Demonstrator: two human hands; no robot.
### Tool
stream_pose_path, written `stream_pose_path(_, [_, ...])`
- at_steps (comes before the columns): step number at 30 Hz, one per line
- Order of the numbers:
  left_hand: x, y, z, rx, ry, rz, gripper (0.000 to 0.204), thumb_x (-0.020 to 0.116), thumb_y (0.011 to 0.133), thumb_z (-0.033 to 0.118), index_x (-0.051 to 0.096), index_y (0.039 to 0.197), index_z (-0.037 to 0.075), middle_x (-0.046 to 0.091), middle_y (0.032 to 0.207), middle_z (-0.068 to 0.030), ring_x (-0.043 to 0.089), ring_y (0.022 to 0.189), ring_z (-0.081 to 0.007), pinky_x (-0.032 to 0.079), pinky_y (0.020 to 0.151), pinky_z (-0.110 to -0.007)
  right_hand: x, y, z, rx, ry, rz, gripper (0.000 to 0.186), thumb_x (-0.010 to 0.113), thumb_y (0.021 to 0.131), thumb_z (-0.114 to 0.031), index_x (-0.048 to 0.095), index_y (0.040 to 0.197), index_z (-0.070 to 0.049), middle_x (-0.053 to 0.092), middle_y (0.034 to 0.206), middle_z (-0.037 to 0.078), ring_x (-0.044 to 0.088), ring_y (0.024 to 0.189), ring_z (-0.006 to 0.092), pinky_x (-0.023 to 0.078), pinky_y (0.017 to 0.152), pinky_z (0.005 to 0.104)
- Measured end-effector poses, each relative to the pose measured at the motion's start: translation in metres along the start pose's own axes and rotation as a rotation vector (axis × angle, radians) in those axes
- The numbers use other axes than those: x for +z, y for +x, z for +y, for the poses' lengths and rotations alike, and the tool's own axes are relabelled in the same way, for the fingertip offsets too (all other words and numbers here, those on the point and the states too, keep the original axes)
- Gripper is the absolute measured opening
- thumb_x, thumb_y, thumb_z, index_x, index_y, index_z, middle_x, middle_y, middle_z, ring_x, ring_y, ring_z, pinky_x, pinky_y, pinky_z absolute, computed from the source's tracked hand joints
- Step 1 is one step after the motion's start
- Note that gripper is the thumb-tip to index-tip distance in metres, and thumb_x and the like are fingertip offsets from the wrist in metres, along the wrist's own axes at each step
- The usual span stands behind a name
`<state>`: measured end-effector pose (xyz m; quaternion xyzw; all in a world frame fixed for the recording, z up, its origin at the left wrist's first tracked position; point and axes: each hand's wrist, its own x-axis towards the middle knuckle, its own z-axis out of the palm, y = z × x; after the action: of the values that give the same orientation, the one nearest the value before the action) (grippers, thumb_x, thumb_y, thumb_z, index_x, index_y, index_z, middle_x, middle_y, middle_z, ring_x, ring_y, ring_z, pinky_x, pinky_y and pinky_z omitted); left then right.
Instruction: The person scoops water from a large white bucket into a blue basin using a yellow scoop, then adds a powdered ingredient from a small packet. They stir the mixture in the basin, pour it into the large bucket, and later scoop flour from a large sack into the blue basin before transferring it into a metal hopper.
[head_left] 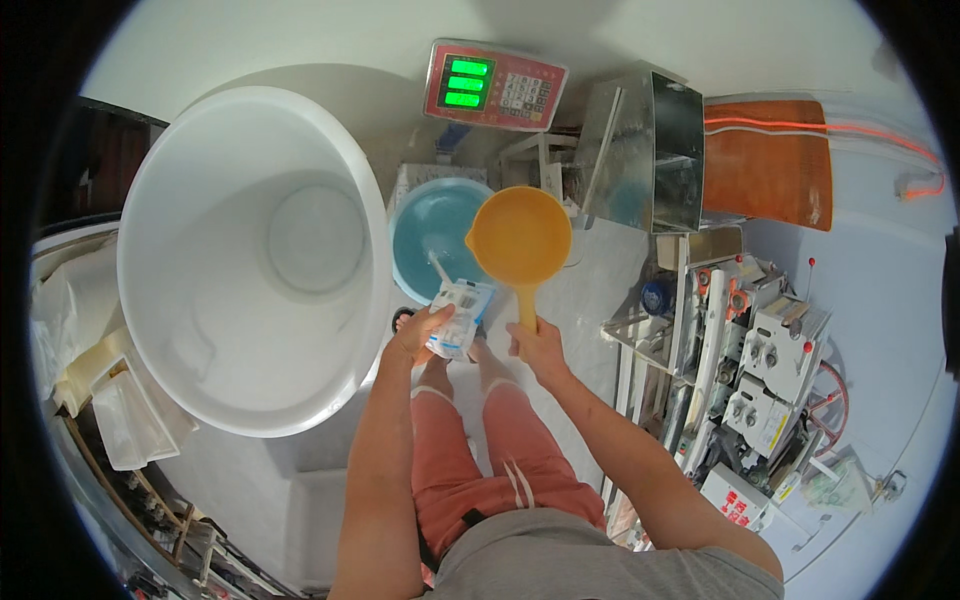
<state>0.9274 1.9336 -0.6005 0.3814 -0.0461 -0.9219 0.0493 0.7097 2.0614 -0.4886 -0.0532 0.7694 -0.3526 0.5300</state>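
Observation:
My left hand [425, 333] is closed around a white and blue plastic packet [462, 315], tilted over the near rim of a blue basin [430, 235]. A narrow whitish streak [440, 268] shows between the packet's top and the basin; I cannot tell whether it is a utensil or something pouring. My right hand [540, 348] grips the handle of a yellow water dipper [520, 235]. The dipper's round bowl hangs level beside the basin, overlapping its right rim, and looks empty. What the basin holds is hard to make out.
A large white tub [375, 300] stands left of the basin. Behind the basin rises a scale's red display panel [500, 88] with lit green readouts. A metal chute [640, 150], an orange board [775, 165] and a machine [760, 370] stand to the right. Pale plastic containers [130, 415] lie far left.

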Motion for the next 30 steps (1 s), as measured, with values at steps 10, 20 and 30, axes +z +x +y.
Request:
stream_pose_path(10, [0.015,0.018,0.000,0.008,-0.077,-0.005,0.060,0.080,0.098,0.021,0.054,0.149,0.002,0.070,0.135,-0.0132,0.071,0.118,-0.0284,0.057,0.101,-0.048,-0.014,0.028,0.009,-0.008,-0.089,0.034,0.022,0.075,0.095,-0.018,0.072,0.104,0.001,0.069,0.079,0.006,0.064,0.066,0.0150,0.053,0.061,0.0331])
stream_pose_path(20, [0.018,0.039,-0.023,0.080,-0.206,0.080,0.049,0.078,0.101,0.027,0.062,0.139,0.001,0.074,0.125,-0.0102,0.074,0.112,-0.0240,0.060,0.095,-0.043,-0.034,0.039,-0.033,0.037,-0.080,-0.141,0.019,0.076,0.096,-0.018,0.065,0.097,-0.002,0.063,0.075,0.004,0.061,0.062,0.0143,0.053,0.060,0.0312])
stream_pose_path(30, [0.054,0.052,-0.027,0.162,-0.271,0.066,0.045,0.077,0.100,0.020,0.062,0.139,0.004,0.075,0.119,-0.0091,0.074,0.108,-0.0242,0.063,0.091,-0.042,-0.092,0.073,-0.016,0.127,-0.113,-0.197,0.021,0.077,0.096,-0.021,0.066,0.100,-0.003,0.062,0.077,0.001,0.060,0.065,0.0132,0.050,0.060,0.0308])
